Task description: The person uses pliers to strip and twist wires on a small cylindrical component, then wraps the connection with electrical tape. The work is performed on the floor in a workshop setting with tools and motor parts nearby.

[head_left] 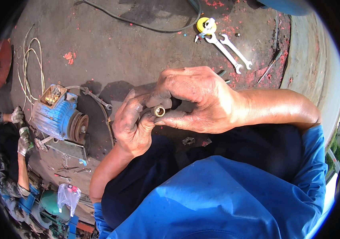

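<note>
A small round brass-coloured fitting (159, 111) with a hole in its end sits between my two hands, its open end facing up at me. My left hand (131, 126) is closed, with thumb and fingers pinching it from the left. From the right, my right hand (202, 101) curls over, its thumb and fingertips also closed at the fitting. The fingers are smudged with dark grease. How far the fitting extends below the fingers is hidden.
Left of my hands stands a blue electric motor (55, 113) with a rusty pulley; a wrench (96, 98) lies beside it. Two open-end wrenches (226, 51) and a yellow tape roll (206, 25) lie farther off. A co-worker's gloved hands (24, 141) are at the far left.
</note>
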Motion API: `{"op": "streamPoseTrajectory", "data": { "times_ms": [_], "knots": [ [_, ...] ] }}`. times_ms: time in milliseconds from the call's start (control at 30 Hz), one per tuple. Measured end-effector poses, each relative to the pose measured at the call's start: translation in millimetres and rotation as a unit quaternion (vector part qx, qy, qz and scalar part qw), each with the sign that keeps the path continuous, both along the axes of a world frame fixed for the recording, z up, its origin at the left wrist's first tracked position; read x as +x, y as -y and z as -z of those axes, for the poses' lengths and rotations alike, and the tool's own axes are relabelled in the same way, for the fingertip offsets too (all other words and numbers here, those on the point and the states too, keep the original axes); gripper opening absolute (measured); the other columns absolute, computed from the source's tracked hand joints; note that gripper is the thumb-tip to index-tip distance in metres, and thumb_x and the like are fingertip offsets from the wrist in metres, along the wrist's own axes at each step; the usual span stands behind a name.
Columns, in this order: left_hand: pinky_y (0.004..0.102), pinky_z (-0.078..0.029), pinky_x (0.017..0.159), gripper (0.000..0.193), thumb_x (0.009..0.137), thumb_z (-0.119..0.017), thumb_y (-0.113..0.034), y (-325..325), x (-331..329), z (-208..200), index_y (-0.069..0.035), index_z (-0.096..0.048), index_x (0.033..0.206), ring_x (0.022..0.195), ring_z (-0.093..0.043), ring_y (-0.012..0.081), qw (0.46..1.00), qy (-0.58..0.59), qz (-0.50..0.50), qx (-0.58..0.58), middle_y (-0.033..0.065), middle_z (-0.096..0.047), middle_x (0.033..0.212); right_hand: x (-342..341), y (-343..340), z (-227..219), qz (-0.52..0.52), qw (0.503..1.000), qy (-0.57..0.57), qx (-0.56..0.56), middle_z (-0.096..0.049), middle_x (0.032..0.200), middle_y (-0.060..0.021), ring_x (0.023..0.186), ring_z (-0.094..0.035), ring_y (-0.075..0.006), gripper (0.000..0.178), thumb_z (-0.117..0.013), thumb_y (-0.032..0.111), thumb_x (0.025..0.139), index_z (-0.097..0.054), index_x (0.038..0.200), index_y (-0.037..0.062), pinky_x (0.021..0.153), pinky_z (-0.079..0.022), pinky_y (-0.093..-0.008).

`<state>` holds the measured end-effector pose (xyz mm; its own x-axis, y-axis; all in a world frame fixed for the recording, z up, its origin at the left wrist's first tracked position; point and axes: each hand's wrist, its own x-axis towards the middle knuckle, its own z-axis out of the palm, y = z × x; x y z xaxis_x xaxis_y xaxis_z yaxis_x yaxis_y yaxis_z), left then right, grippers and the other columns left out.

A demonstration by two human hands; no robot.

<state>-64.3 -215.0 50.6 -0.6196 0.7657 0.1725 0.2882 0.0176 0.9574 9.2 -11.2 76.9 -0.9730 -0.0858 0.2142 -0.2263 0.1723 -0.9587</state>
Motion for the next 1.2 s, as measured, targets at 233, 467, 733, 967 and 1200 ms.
{"op": "streamPoseTrajectory", "data": {
  "times_ms": [233,467,733,967,1200],
  "knots": [
    [0.0354,-0.05,0.085,0.032,0.102,-0.066,-0.022,9.7,-0.8,0.0,0.007,-0.065,0.116,0.094,-0.061,0.0219,0.999,0.0,0.032,-0.033,0.0158,-0.068,0.11,2.9,-2.4,3.4,0.0,0.999,-0.038,0.032,-0.065,0.087,-0.0117,0.079,-0.066,-0.0331,0.029,-0.085,0.015,0.08,-0.066,0.098,0.0025,0.067,-0.053,-0.0402],
    [0.0361,-0.053,0.07,0.038,0.101,-0.065,-0.03,1.0,1.0,0.7,0.008,-0.067,0.103,0.081,-0.067,0.0285,0.999,-0.045,0.014,-0.012,0.0188,-0.069,0.095,4.3,-1.2,3.5,0.004,0.998,-0.049,0.025,-0.064,0.084,-0.0106,0.077,-0.065,-0.0331,0.029,-0.086,0.016,0.079,-0.066,0.096,0.0032,0.066,-0.052,-0.0415],
    [0.037,-0.054,0.072,0.04,0.101,-0.065,-0.032,3.4,0.7,6.8,0.008,-0.066,0.106,0.084,-0.067,0.0297,0.999,-0.042,0.013,0.015,0.0194,-0.068,0.095,5.0,-0.9,5.0,-0.006,0.999,-0.046,0.001,-0.066,0.085,-0.011,0.078,-0.066,-0.0337,0.027,-0.084,0.015,0.081,-0.066,0.096,0.0029,0.068,-0.053,-0.0419],
    [0.038,-0.05,0.088,0.027,0.1,-0.068,-0.021,12.6,1.4,5.8,0.003,-0.065,0.111,0.099,-0.064,0.0251,0.999,-0.012,0.036,-0.012,0.0162,-0.068,0.11,4.5,-2.1,5.7,-0.001,0.996,-0.084,0.035,-0.065,0.085,-0.0103,0.08,-0.066,-0.0323,0.026,-0.085,0.014,0.08,-0.066,0.093,0.0034,0.069,-0.054,-0.0414],
    [0.0417,-0.054,0.075,0.037,0.098,-0.069,-0.027,7.5,2.3,8.0,0.009,-0.065,0.104,0.086,-0.067,0.0336,0.998,-0.06,0.018,0.022,0.0205,-0.068,0.096,5.2,1.2,6.9,0.014,0.996,-0.087,0.012,-0.063,0.085,-0.0119,0.085,-0.064,-0.0378,0.03,-0.082,0.012,0.073,-0.059,0.091,0.005,0.071,-0.053,-0.0478]
  ]
}}
